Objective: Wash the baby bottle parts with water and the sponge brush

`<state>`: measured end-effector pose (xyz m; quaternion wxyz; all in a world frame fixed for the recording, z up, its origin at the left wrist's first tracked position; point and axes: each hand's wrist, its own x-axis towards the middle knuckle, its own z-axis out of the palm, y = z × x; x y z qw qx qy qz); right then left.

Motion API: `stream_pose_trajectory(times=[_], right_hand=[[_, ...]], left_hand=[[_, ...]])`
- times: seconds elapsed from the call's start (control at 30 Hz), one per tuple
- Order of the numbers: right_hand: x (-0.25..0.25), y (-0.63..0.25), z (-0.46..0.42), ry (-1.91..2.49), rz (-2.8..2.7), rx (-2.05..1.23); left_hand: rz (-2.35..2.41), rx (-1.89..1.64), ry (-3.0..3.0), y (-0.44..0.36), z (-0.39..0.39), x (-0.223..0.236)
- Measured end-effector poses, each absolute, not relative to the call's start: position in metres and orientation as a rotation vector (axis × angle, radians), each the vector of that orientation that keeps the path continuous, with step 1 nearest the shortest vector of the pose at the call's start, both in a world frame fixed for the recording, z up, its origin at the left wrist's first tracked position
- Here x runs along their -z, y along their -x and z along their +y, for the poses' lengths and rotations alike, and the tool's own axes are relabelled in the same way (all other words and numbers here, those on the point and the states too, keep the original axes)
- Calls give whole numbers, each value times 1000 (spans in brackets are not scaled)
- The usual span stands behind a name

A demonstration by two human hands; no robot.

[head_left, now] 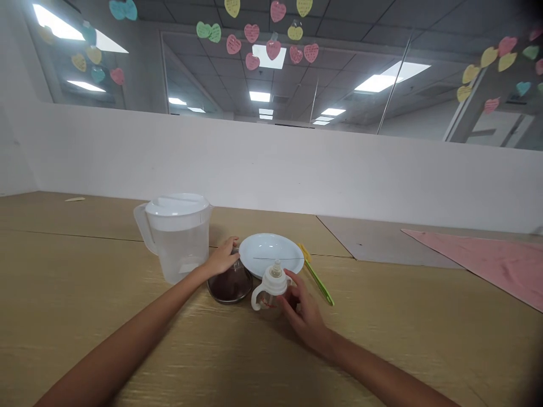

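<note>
My left hand [221, 259] rests on top of a dark round glass jar [229, 285], fingers curled over its lid. My right hand [304, 315] wraps around a small clear baby bottle [271, 288] with white handles and a white teat cap, standing upright on the wooden table. A white plate [270, 253] lies just behind both. A clear plastic pitcher [178, 236] with a white lid, holding water, stands to the left of the jar.
A thin green and yellow tool [316, 275] lies to the right of the plate. A pink cloth [492, 261] covers the table's far right. A white partition wall [271, 164] runs behind the table [85, 294].
</note>
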<state>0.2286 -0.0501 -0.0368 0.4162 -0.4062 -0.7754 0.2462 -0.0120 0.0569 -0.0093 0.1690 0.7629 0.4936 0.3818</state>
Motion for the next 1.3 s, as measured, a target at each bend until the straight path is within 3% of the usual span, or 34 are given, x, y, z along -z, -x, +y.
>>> stream_pose_trajectory(times=[0.2,0.43,0.5,0.7,0.97,1.3], right_hand=[[40,-228,-47,973,-1928,-592],[41,-229,-48,960,-1934,-591],[40,-228,-48,965,-1935,-596],[43,-228,-46,976,-1941,-586],[43,-227,-46,1004,-1886,-583],[45,-227,-44,996,-1814,-529]], left_hand=[[1371,-777,-2376,13,45,-17],[1940,-126,-2602,4,-5,-71],[1951,-193,-2677,-1,-23,-87],[1362,-958,-2735,-21,-54,-103],[981,-772,-2727,-46,-55,-75],[908,-1201,-2139,-69,-41,-19]])
